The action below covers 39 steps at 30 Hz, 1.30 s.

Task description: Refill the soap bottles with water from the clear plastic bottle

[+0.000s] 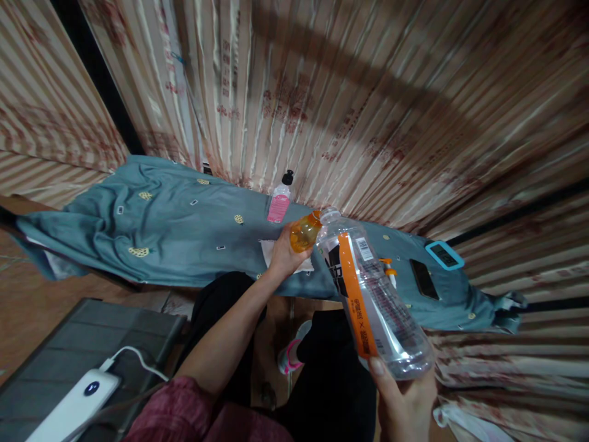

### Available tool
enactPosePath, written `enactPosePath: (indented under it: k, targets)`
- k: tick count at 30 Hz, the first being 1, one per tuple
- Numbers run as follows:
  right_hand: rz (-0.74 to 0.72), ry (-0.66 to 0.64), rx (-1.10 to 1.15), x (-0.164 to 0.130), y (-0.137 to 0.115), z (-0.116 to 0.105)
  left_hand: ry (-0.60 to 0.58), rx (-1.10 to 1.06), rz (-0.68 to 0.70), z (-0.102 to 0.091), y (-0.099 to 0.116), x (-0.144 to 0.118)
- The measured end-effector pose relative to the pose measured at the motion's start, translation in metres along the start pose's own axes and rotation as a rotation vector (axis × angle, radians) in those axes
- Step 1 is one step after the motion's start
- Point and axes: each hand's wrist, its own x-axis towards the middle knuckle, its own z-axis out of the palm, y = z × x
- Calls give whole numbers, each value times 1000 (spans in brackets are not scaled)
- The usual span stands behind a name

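Observation:
My left hand (281, 256) is closed around a small amber bottle (304, 233), which lies tilted with its neck to the right. Gripped near its base by my right hand (407, 402) is a large clear plastic bottle (384, 301) with an orange and black label. It slants up to the left, so its uncapped mouth is close beside the amber bottle's neck; whether they touch I cannot tell. Partly behind my left hand is a white cloth (304, 266). An orange and white pump head (389, 270) shows just right of the clear bottle.
A pink-labelled bottle with a black cap (278, 205) stands on the teal cloth (184, 227). A phone (423, 279) and a blue-rimmed display (444, 255) lie at the right. Pleated curtains (299, 104) hang behind. A white power bank (76, 405) rests on a grey surface (96, 331) at lower left.

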Motion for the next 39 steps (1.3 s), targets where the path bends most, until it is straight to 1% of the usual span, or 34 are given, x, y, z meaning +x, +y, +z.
enactPosePath:
  k: [9,17,22,30,35,39]
  targets:
    - [-21,-3,-25,1,0,0,3,0,2,-1,3,0]
    - [-23,-2,-24,1,1,0,-1,5,6,-1,-1,1]
    - [-62,-5,-65,2,3,-1,13,16,8,-1,1,1]
    - [-47,2,-30,1,2,0,0,18,-3,-2,4,0]
    - [-39,-3,4,4,8,-3,-10,2,-31,-3,5,0]
    - [-22,-18,14,6,13,-5,1,-16,-10,-2,4,0]
